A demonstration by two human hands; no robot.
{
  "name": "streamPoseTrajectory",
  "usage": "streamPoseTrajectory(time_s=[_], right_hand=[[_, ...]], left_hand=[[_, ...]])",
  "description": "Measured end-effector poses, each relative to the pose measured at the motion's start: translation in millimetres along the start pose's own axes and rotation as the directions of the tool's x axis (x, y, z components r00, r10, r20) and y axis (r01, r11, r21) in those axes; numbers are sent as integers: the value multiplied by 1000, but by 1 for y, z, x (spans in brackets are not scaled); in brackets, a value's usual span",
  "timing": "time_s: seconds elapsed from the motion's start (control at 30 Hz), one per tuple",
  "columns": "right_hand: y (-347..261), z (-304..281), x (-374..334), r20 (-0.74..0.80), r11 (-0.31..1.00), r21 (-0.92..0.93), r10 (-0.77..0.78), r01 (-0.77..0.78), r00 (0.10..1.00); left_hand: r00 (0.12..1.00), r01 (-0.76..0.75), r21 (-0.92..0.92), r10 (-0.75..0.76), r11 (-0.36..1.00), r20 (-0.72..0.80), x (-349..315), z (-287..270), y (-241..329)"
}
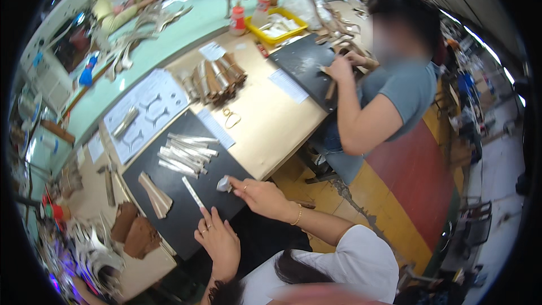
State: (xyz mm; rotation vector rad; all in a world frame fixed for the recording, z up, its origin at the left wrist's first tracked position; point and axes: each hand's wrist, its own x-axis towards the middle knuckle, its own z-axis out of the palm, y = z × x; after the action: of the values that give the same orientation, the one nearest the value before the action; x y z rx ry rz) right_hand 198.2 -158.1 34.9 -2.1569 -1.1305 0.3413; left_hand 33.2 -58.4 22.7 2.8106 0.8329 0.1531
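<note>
My left hand point(219, 245) lies palm down on the near side of the black mat point(189, 231). Its fingers are stretched and apart, with the tips touching the near end of a narrow white strip point(192, 191). To the right, my right hand point(264, 197) pinches a small whitish, crumpled-looking piece point(224, 184) just over the mat's right part; what it is made of is unclear. Beyond the strip lies a pile of silvery strips point(186, 153). A fanned bundle of beige strips point(154, 195) rests at the mat's left.
Gold-handled scissors point(231, 117) and bundled brown strips point(217, 79) lie farther back. A sheet with printed shapes point(148, 110) borders the mat. Brown pieces point(135, 231) sit left. A co-worker point(389, 96) handles something at another black mat point(305, 65), near a yellow tray point(279, 36).
</note>
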Motion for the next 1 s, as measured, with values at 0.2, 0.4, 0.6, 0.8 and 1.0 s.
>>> streamPoseTrajectory(time_s=[0.2, 0.4, 0.6, 0.8, 1.0], right_hand=[[-6, 10, 2, 91, 995, -95, 11, -2, 996], [-4, 17, -2, 58, 995, -102, 11, -5, 998], [-3, 24, 0, 14, 997, -72, 5, -4, 1000], [3, 31, 1, -22, 999, -36, -30, 29, 999], [4, 34, 2, -74, 998, -32, -57, 55, 996]], left_hand=[[1000, -21, 11, 22, 1000, -21, 15, -2, -22], [997, -52, 102, 58, 993, -51, 8, 5, -30], [991, 10, -15, -12, 1000, -134, 6, 14, -22], [989, 22, -122, -39, 992, -145, 39, 14, -32], [990, -27, -24, 24, 999, -138, 74, 16, -39]])
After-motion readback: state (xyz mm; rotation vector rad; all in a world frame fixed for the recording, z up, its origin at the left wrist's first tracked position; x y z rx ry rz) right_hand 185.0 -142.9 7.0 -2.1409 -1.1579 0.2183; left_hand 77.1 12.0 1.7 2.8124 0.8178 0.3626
